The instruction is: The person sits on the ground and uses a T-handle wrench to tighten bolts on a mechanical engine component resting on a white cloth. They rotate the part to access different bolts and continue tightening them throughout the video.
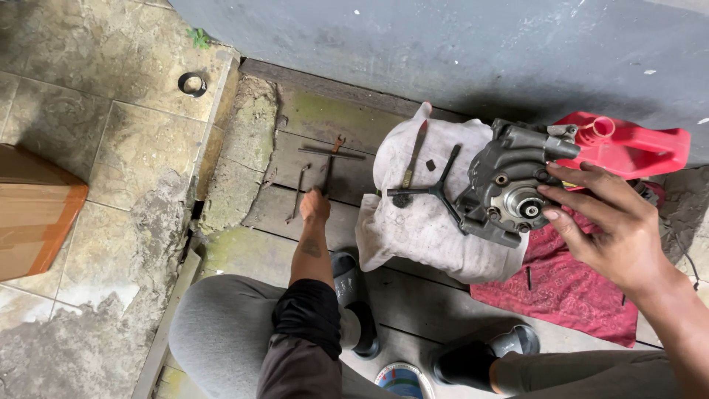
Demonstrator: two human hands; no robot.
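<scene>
My right hand (617,222) rests its fingertips on a grey metal engine part (509,181) with a round bearing face, which stands on a dirty white cloth (421,222). My left hand (315,205) reaches down to the wooden boards and closes on the end of a thin dark T-handle tool (329,166). A black three-armed wrench (436,191) and a flat metal tool (412,157) lie on the white cloth beside the engine part.
A red plastic can (628,144) lies behind the engine part, against a grey wall (443,44). A red rag (569,288) lies under my right arm. A small spanner (298,193) lies on the boards. A ring (192,83) sits on the stone tiles, left.
</scene>
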